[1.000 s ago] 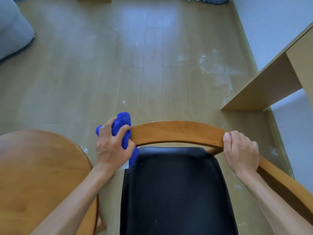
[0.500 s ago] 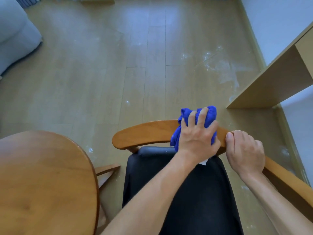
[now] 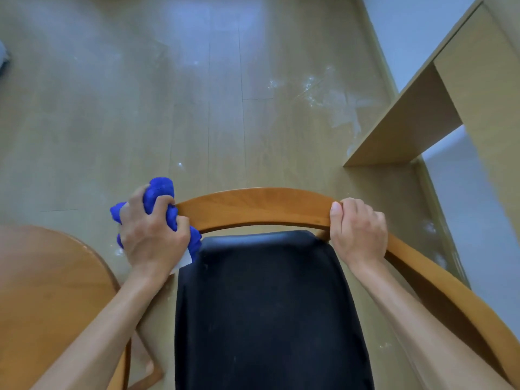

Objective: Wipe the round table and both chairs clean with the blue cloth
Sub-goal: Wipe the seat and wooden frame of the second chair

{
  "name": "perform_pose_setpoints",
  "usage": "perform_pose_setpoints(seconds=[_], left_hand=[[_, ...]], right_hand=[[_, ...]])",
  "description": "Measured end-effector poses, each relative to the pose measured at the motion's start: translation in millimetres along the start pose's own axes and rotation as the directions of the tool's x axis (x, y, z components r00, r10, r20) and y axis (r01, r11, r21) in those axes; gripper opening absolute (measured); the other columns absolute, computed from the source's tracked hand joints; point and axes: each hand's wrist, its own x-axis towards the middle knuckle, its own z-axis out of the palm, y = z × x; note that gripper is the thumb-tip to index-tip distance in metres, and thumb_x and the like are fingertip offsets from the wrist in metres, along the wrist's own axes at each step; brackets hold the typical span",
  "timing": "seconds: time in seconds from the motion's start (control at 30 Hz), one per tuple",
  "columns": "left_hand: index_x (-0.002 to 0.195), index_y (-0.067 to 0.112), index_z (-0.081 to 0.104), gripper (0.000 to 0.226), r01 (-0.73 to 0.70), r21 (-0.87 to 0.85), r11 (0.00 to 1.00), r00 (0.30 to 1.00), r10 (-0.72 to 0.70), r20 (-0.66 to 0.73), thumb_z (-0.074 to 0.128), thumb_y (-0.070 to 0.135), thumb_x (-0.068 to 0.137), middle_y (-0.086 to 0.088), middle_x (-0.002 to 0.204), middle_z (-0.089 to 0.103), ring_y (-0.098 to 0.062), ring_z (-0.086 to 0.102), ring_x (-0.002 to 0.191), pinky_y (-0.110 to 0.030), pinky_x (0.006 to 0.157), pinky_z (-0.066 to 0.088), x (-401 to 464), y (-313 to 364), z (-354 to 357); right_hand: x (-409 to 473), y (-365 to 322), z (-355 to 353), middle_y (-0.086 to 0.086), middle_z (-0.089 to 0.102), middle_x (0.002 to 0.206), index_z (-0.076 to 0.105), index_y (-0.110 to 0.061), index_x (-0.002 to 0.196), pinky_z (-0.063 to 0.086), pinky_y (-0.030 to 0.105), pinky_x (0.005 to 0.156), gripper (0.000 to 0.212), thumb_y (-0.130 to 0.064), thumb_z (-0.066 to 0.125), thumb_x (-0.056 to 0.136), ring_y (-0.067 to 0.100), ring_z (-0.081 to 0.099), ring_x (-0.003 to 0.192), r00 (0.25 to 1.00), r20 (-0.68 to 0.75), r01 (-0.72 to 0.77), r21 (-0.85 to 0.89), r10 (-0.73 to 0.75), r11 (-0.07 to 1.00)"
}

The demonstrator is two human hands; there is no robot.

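A chair with a curved wooden back rail [image 3: 253,209] and a black seat [image 3: 267,305] stands right below me. My left hand [image 3: 153,235] grips the bunched blue cloth [image 3: 160,190] around the left end of the rail. My right hand [image 3: 357,229] grips the rail at its right bend, thumb on top. The round wooden table [image 3: 50,291] fills the lower left corner. Only one chair is in view.
A light wooden desk [image 3: 422,116] stands against the white wall at the right. The plank floor [image 3: 197,108] beyond the chair shows white dusty smears. A grey object's edge [image 3: 3,59] peeks in at the far left.
My left hand has slid the cloth along the rail from near my right hand back to the rail's left end. My right hand has stayed put.
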Motion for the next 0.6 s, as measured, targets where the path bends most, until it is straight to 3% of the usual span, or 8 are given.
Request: perform_pose_setpoints(seconds=[0.07, 0.17, 0.3, 0.37, 0.47, 0.53, 0.6], left_hand=[[0.094, 0.011, 0.063, 0.026, -0.163, 0.060, 0.985, 0.987, 0.162, 0.019, 0.053, 0.025, 0.074, -0.014, 0.134, 0.048, -0.042, 0.049, 0.109, -0.050, 0.073, 0.047, 1.1, 29.4, 6.7], [0.091, 0.013, 0.063, 0.025, -0.354, 0.019, 0.935, 0.930, 0.349, 0.118, 0.054, 0.027, 0.073, -0.014, 0.135, 0.050, -0.041, 0.049, 0.113, -0.053, 0.082, 0.045, -3.3, 96.4, 26.0], [0.089, 0.015, 0.066, 0.026, -0.516, -0.092, 0.852, 0.828, 0.523, 0.202, 0.053, 0.031, 0.073, -0.014, 0.131, 0.056, -0.040, 0.053, 0.109, -0.050, 0.082, 0.045, -32.0, 188.3, 49.6], [0.088, 0.017, 0.068, 0.022, -0.577, -0.142, 0.805, 0.782, 0.594, 0.188, 0.055, 0.032, 0.079, -0.014, 0.128, 0.058, -0.039, 0.055, 0.107, -0.050, 0.081, 0.044, -41.9, 210.9, 55.5], [0.092, 0.017, 0.068, 0.023, -0.665, -0.154, 0.731, 0.710, 0.682, 0.174, 0.056, 0.032, 0.080, -0.014, 0.131, 0.056, -0.038, 0.053, 0.109, -0.050, 0.081, 0.044, -41.4, 205.2, 56.9], [0.098, 0.017, 0.067, 0.029, -0.692, -0.145, 0.707, 0.686, 0.707, 0.174, 0.054, 0.033, 0.078, -0.016, 0.134, 0.053, -0.039, 0.051, 0.113, -0.052, 0.083, 0.045, -29.1, 178.3, 49.8], [0.101, 0.015, 0.067, 0.031, -0.636, -0.121, 0.762, 0.747, 0.648, 0.152, 0.055, 0.030, 0.077, -0.017, 0.135, 0.051, -0.040, 0.050, 0.113, -0.052, 0.082, 0.048, -13.1, 137.2, 38.4]], right_hand=[[-0.2, 0.4, 0.1, 0.006, 0.057, 0.073, 0.055, -0.009, 0.080, 0.044, 0.038, 0.067, 0.044, -0.035, 0.026, 0.100, 0.022, 0.051, 0.065, 1.000, 0.018, -0.001, 0.024, 0.001, 1.000], [0.8, 1.3, -1.7, 0.004, 0.059, 0.076, 0.057, -0.011, 0.082, 0.045, 0.041, 0.072, 0.045, -0.035, 0.023, 0.100, 0.021, 0.053, 0.068, 0.999, 0.041, -0.010, 0.088, 0.007, 0.996], [2.7, 2.9, -4.4, 0.000, 0.069, 0.095, 0.066, -0.014, 0.101, 0.042, 0.032, 0.082, 0.054, -0.036, 0.017, 0.098, 0.018, 0.061, 0.086, 0.994, 0.016, -0.106, 0.434, 0.111, 0.895], [1.9, 6.8, -4.4, -0.001, 0.068, 0.094, 0.066, -0.014, 0.101, 0.032, 0.024, 0.069, 0.054, -0.037, 0.018, 0.096, 0.010, 0.056, 0.081, 0.979, -0.002, -0.167, 0.558, 0.202, 0.813], [-1.5, 10.0, -6.2, 0.001, 0.065, 0.079, 0.063, -0.012, 0.083, 0.031, 0.028, 0.066, 0.053, -0.036, 0.017, 0.095, 0.016, 0.054, 0.071, 0.989, -0.016, -0.118, 0.487, 0.144, 0.865], [-2.7, 8.7, -7.8, 0.004, 0.070, 0.092, 0.067, -0.008, 0.095, 0.044, 0.035, 0.075, 0.058, -0.036, 0.017, 0.097, 0.023, 0.063, 0.084, 0.997, 0.008, -0.075, 0.351, 0.077, 0.933], [-3.3, 8.2, -9.8, 0.007, 0.069, 0.108, 0.066, -0.006, 0.111, 0.048, 0.040, 0.088, 0.053, -0.033, 0.022, 0.100, 0.023, 0.063, 0.097, 0.999, 0.040, -0.029, 0.219, 0.020, 0.975]])
